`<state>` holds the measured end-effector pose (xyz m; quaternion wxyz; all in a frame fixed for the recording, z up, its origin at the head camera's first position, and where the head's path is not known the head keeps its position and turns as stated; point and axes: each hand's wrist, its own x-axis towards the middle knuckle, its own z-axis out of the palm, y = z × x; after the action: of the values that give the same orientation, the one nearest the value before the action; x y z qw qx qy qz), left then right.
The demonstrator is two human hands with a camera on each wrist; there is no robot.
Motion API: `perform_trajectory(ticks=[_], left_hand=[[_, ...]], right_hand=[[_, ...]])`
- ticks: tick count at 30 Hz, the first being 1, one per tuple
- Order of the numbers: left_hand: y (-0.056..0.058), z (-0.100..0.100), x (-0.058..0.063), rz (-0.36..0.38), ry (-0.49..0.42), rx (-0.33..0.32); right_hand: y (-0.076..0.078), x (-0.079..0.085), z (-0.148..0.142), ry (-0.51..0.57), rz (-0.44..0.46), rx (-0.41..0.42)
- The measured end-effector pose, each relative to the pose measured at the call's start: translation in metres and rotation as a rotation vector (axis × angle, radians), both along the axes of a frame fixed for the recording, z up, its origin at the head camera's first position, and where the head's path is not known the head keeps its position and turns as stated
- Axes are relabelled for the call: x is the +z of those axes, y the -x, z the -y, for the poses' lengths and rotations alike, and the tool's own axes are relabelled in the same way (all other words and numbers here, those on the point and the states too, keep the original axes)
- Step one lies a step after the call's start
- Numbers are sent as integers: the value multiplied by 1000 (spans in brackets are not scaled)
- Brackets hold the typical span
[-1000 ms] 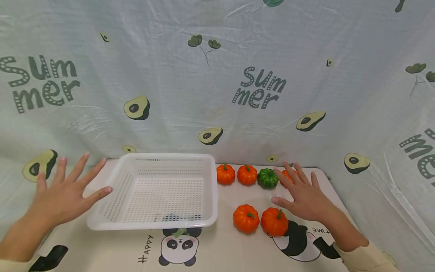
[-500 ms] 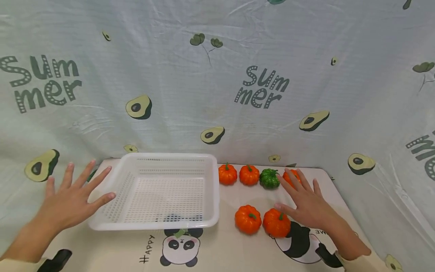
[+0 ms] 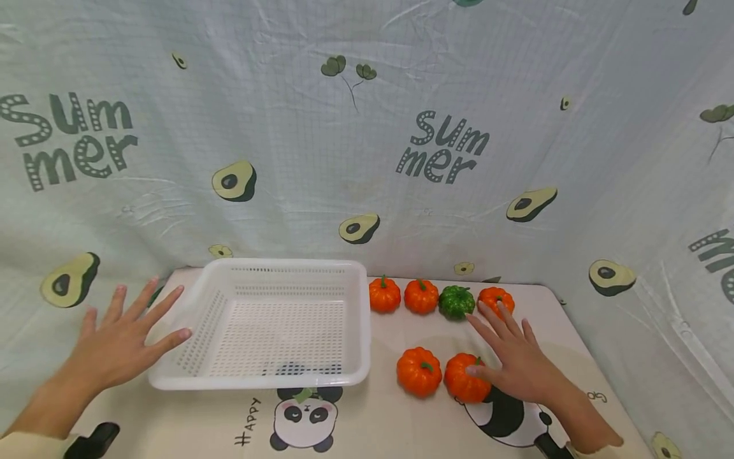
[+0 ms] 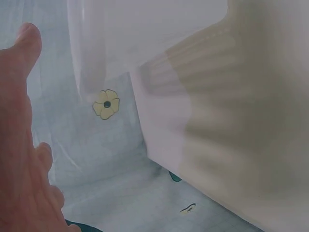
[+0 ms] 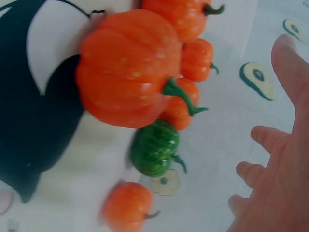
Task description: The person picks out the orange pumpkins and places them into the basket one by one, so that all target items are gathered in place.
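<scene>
My left hand [image 3: 123,344], fingers spread, hovers by the left side of a white plastic basket [image 3: 258,382] and holds nothing. In the left wrist view, that hand [image 4: 19,135] lies along the left edge. On the right, my other hand [image 3: 522,360] is spread above the table, its thumb overlapping an orange toy pumpkin [image 3: 466,380] in the head view. Another orange pumpkin [image 3: 419,372] sits left of that one. Behind them stand a green pumpkin [image 3: 456,303] and an orange pumpkin [image 3: 496,299] to its right.
Two more orange pumpkins, one [image 3: 384,295] near the basket and one [image 3: 421,297] beside it, complete the back row. A panda-print cloth [image 3: 373,427] covers the table. Behind rises a hanging curtain [image 3: 298,140] with avocado prints.
My right hand has come down and slightly nearer, uncovering the back-right pumpkin. The left hand has shifted a little right and down. The basket and pumpkins stay put.
</scene>
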<state>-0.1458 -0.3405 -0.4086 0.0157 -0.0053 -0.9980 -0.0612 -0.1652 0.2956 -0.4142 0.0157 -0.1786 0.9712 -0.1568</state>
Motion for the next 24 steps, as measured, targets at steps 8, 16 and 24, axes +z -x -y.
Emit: perform_trajectory(ticks=[8,16,24], left_hand=[[4,7,-11,-8,9,-40],[12,10,-19,18,-70,-43],[11,14,-21,139,-318,22]], right_hand=[[-2,-18,-7,-6,-9,3],[-3,-35,-12,55,-5,-7],[-8,-51,-12,210,96,-59]])
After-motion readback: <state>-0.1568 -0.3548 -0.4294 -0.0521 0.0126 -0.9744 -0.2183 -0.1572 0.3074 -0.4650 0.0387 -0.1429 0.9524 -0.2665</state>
